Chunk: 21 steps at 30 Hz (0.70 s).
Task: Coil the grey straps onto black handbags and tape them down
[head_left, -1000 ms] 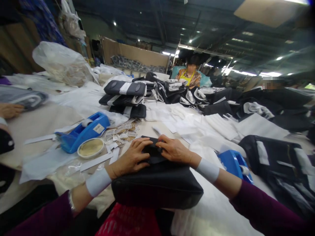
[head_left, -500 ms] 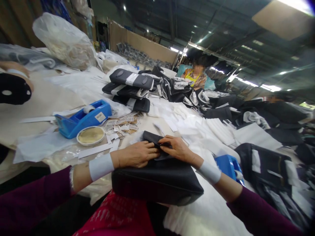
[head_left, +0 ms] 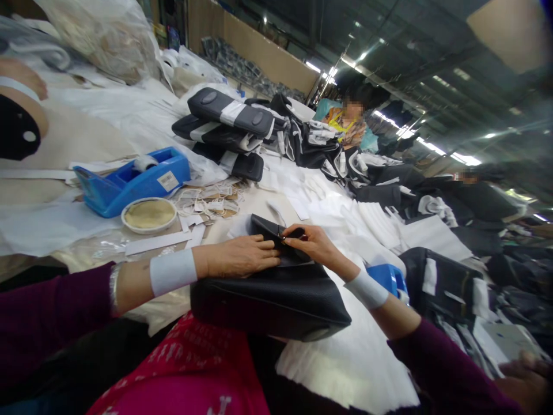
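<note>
A black leather-like bag (head_left: 276, 305) lies in front of me, its upper part folded up into a raised flap (head_left: 265, 227). Across its top rests my left hand (head_left: 242, 255), the fingers bent over the base of the flap and holding it; the thumb is hidden. My right hand (head_left: 309, 245) pinches a small dark part at the flap's edge between thumb and fingertips, too small to name for certain. Both wrists wear pale bands.
To the left stand a blue tape dispenser (head_left: 133, 180), a round tub (head_left: 149, 215) and a heap of stringed tags (head_left: 211, 199). Stacked black bags (head_left: 231, 110) lie farther back. A second blue dispenser (head_left: 384, 275) is at right. Other people's hands (head_left: 21, 86) show at the left and lower right edges.
The view has shifted slightly, and the bag appears a little higher. My right fingers have closed into a tighter pinch at the flap; my left hand stays on the bag.
</note>
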Each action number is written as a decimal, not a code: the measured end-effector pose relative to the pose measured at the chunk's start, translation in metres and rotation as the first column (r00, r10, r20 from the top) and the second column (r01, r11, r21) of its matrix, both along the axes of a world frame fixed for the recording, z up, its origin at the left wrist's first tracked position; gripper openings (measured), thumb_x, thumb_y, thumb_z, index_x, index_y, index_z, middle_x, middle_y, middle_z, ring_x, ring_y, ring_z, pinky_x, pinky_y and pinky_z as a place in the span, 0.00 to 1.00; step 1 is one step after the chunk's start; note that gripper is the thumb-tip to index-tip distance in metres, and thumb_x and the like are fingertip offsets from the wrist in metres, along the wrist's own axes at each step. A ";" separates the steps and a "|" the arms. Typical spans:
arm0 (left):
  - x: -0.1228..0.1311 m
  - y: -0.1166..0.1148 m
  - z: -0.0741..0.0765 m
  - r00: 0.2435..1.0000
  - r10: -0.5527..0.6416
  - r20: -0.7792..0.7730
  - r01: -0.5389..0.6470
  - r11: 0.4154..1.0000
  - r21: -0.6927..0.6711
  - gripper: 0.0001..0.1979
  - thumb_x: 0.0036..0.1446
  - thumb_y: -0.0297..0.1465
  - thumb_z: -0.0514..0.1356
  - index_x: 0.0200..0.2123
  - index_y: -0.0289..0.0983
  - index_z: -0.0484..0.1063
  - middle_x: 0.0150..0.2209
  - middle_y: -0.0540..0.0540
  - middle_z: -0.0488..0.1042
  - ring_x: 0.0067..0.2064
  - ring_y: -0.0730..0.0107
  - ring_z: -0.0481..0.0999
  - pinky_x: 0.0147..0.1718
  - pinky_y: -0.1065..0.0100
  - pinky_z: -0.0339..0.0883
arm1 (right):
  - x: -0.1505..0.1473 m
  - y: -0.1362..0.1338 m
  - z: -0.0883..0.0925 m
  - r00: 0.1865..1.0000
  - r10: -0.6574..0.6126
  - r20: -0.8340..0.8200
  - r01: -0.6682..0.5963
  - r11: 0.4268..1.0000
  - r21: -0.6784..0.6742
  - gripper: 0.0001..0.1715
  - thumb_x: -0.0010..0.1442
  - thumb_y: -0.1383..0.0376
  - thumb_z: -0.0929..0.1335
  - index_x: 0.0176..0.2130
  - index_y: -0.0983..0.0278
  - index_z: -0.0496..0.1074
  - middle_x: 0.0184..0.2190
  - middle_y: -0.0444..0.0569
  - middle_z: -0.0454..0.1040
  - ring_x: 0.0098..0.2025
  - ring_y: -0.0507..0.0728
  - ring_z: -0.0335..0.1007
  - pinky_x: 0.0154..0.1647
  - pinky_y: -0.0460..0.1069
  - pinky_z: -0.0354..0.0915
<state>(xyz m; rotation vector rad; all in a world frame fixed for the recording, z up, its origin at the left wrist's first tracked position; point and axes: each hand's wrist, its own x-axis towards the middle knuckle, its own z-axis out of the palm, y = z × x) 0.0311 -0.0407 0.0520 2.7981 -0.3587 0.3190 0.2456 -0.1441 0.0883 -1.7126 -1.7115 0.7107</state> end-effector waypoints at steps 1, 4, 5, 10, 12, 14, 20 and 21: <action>0.001 0.000 0.000 1.000 0.001 -0.010 -0.001 1.000 0.019 0.18 0.63 0.25 0.51 0.55 0.41 0.68 0.58 0.41 0.69 0.56 0.59 0.68 0.54 0.60 0.58 | 0.001 0.000 0.001 1.000 0.003 0.018 -0.003 1.000 0.014 0.12 0.57 0.59 0.70 0.38 0.63 0.77 0.35 0.46 0.78 0.37 0.55 0.72 0.38 0.48 0.65; 0.001 -0.001 -0.001 0.999 0.003 -0.042 -0.001 0.999 0.050 0.20 0.66 0.26 0.47 0.58 0.41 0.65 0.59 0.39 0.68 0.57 0.57 0.66 0.54 0.59 0.57 | 0.003 -0.001 0.003 0.999 0.005 0.048 -0.008 0.997 0.071 0.07 0.55 0.64 0.70 0.34 0.62 0.78 0.35 0.47 0.78 0.38 0.56 0.73 0.39 0.48 0.65; 0.001 -0.001 -0.002 0.999 0.003 -0.053 -0.001 0.999 0.040 0.20 0.66 0.26 0.46 0.58 0.41 0.65 0.59 0.39 0.68 0.57 0.57 0.66 0.54 0.58 0.56 | 0.004 -0.003 0.002 0.999 -0.002 0.048 -0.002 0.997 0.080 0.06 0.54 0.65 0.70 0.33 0.63 0.79 0.35 0.47 0.78 0.38 0.56 0.73 0.40 0.49 0.65; 0.003 0.000 -0.004 0.998 0.015 -0.060 -0.023 0.991 -0.133 0.18 0.63 0.26 0.50 0.52 0.44 0.70 0.52 0.41 0.73 0.52 0.57 0.68 0.54 0.59 0.57 | 0.006 -0.010 -0.006 0.993 -0.104 0.050 0.102 0.994 0.039 0.07 0.50 0.66 0.71 0.32 0.63 0.79 0.31 0.47 0.78 0.35 0.56 0.72 0.38 0.50 0.64; 0.004 0.000 -0.004 0.996 0.016 -0.082 -0.028 0.988 -0.151 0.17 0.62 0.26 0.50 0.50 0.45 0.71 0.49 0.42 0.74 0.52 0.57 0.68 0.54 0.58 0.56 | 0.007 -0.011 -0.010 0.990 -0.139 0.039 0.139 0.990 -0.007 0.06 0.49 0.65 0.72 0.30 0.64 0.79 0.28 0.46 0.77 0.32 0.55 0.71 0.36 0.49 0.64; 0.005 0.000 -0.004 0.994 0.007 -0.111 -0.020 0.993 -0.118 0.17 0.63 0.26 0.49 0.50 0.44 0.70 0.50 0.42 0.73 0.52 0.57 0.67 0.54 0.58 0.55 | 0.008 -0.012 -0.014 0.986 -0.166 0.006 0.166 0.984 -0.058 0.06 0.47 0.65 0.72 0.29 0.65 0.78 0.24 0.45 0.76 0.28 0.54 0.69 0.32 0.48 0.62; 0.006 0.000 -0.002 0.999 -0.044 -0.013 0.044 0.998 -0.039 0.16 0.63 0.25 0.48 0.48 0.46 0.70 0.48 0.46 0.73 0.50 0.59 0.67 0.50 0.60 0.55 | 0.007 -0.008 -0.018 0.990 -0.109 0.086 0.116 0.991 -0.072 0.07 0.47 0.66 0.70 0.30 0.65 0.77 0.24 0.42 0.74 0.28 0.52 0.67 0.31 0.46 0.60; 0.006 -0.001 -0.001 0.999 -0.045 -0.002 0.045 0.999 -0.022 0.16 0.63 0.25 0.48 0.47 0.46 0.70 0.47 0.47 0.74 0.50 0.60 0.68 0.49 0.60 0.56 | 0.007 -0.006 -0.018 0.990 -0.089 0.107 0.098 0.992 -0.082 0.07 0.47 0.67 0.70 0.30 0.66 0.77 0.24 0.42 0.74 0.28 0.52 0.68 0.31 0.46 0.60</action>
